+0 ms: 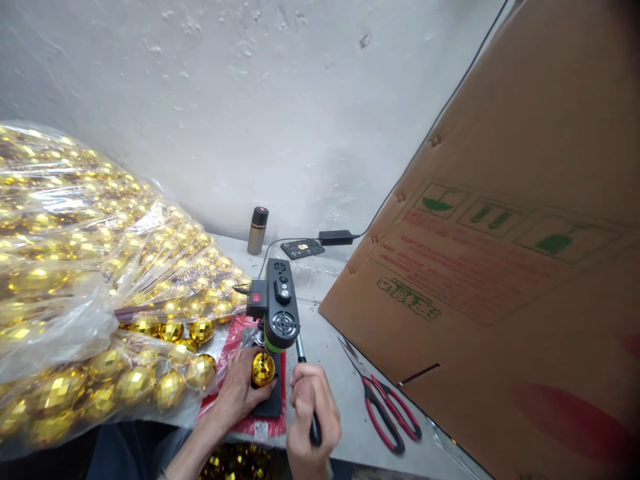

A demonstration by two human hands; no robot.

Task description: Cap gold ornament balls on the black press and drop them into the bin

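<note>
My left hand curls its fingers and thumb around a shiny gold faceted ball. The ball sits under the head of a small black bench drill press, above its dark base. The drill bit is too small to make out. My right hand is wrapped around the black-ended lever at the press's right side. Beneath the press lies a red plastic sheet.
A clear bag of gold balls fills the left. Red-handled scissors lie on the right, beside a large cardboard box. Toward the wall are a bottle, a phone and a power adapter with its cable.
</note>
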